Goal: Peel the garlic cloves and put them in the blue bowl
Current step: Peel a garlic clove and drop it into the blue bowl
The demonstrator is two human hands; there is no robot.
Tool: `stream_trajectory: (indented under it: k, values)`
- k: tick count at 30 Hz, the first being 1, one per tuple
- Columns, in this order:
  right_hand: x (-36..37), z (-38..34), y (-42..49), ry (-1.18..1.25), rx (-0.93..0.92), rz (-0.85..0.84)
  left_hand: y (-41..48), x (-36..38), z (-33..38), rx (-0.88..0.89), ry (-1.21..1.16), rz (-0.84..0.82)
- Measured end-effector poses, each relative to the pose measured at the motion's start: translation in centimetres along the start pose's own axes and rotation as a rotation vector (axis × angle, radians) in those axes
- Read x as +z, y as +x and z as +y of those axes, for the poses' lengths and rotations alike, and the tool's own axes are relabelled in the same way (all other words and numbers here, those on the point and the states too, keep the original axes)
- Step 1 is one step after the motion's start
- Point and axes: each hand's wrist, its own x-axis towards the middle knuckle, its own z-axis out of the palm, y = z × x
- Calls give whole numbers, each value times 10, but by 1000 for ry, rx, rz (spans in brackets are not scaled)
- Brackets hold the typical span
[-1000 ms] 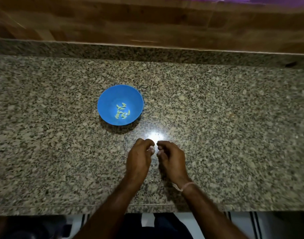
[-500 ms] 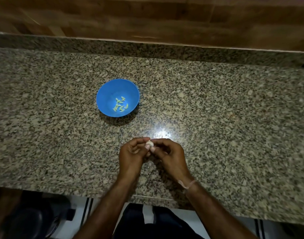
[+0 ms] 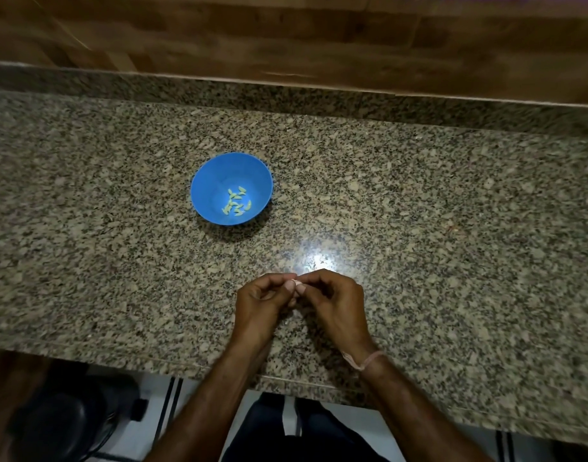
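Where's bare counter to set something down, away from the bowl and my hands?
Widest bare counter lies right of the blue bowl, back to the wall ledge. Left of the bowl is bare. Tightest spot: the strip between the bowl and where left hand and right hand pinch the garlic clove.

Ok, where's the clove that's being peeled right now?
In the head view, the garlic clove is pinched between the left hand and right hand, over the near counter, to the right of the blue bowl and closer to the person.
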Motion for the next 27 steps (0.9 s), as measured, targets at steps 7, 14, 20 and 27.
stream_trajectory:
  k: [7,14,20,27]
  values:
    - [11,4,-7,-8,7,33,-1,2,-16,-109,-62,90]
    - [23,19,3,-177,44,108,5,9,-20,-162,-114,181]
    - [24,23,1,-198,78,119,8,9,-28,-171,-118,209]
    - [17,23,-2,-115,120,60,9,0,-32,-149,-63,112]
